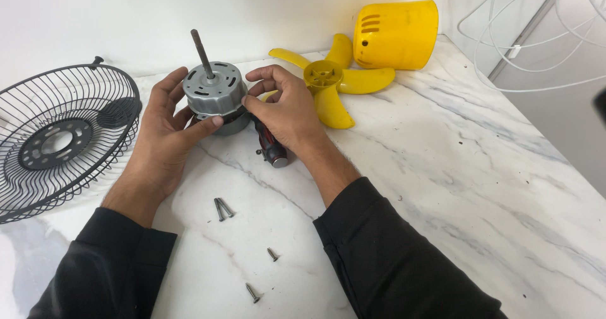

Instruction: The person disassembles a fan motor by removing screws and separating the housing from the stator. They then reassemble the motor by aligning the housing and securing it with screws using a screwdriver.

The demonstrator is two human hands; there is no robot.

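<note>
A grey metal fan motor (213,90) with an upright shaft (202,54) sits between my hands on the marble table (454,167). My left hand (165,129) grips the motor's left side, thumb across its front. My right hand (287,107) pinches the motor's right edge with its fingertips. A red and black screwdriver (270,147) lies under my right palm, handle end toward me; I cannot tell whether the hand grips it.
A black wire fan guard (60,136) lies at the left. A yellow fan blade (328,79) and a yellow motor cover (396,35) rest at the back. Loose screws (222,208) (272,254) (252,292) lie between my forearms. White wire rings (536,41) hang at right.
</note>
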